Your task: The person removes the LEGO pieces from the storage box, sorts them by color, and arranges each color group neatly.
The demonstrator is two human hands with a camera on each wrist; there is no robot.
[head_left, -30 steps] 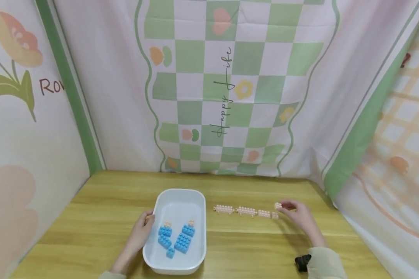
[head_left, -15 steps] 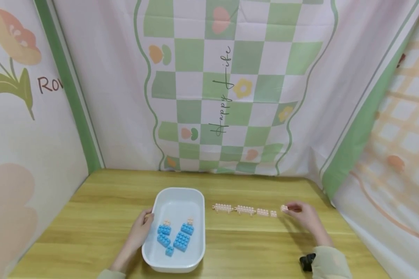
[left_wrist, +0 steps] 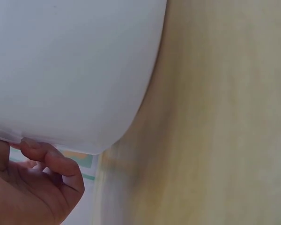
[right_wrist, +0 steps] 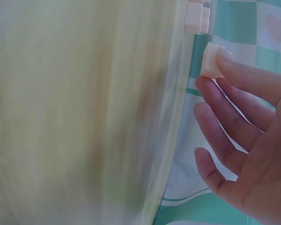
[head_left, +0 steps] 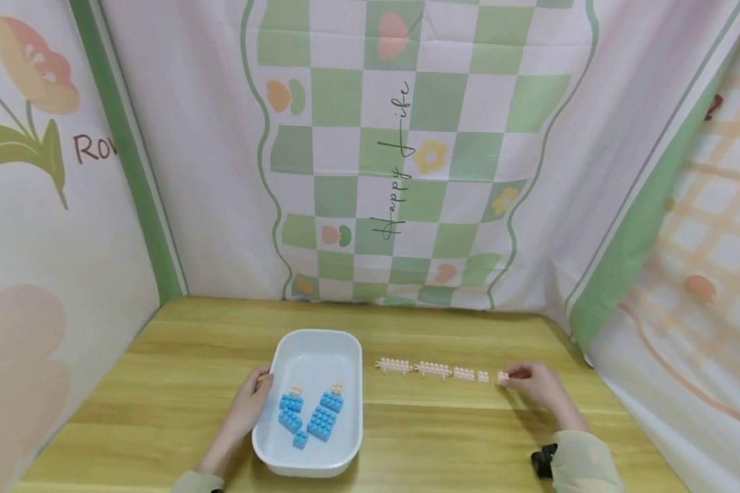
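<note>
My left hand (head_left: 250,402) grips the left wall of a white plastic tray (head_left: 355,431). In the left wrist view its curled fingers lie against the tray's edge. Inside the tray are several blue building blocks (head_left: 322,424) and small peach pieces (head_left: 336,388). My right hand (head_left: 539,387) pinches a small pale pink building block (right_wrist: 210,60) between thumb and fingertips, low at the right end of a row. That row holds pale pink blocks: two long ones (head_left: 394,365), a shorter one (head_left: 464,374) and a small one (head_left: 483,376). A gap separates the held block from the small one.
The wooden table (head_left: 432,438) extends round the tray. A checked curtain (head_left: 382,205) hangs at its back edge, with printed cloths at both sides. A black device (head_left: 544,461) sits at the right sleeve's cuff.
My right hand has moved right and then slightly down with the pink block, away from the small block at the row's end. My left hand stays on the tray.
</note>
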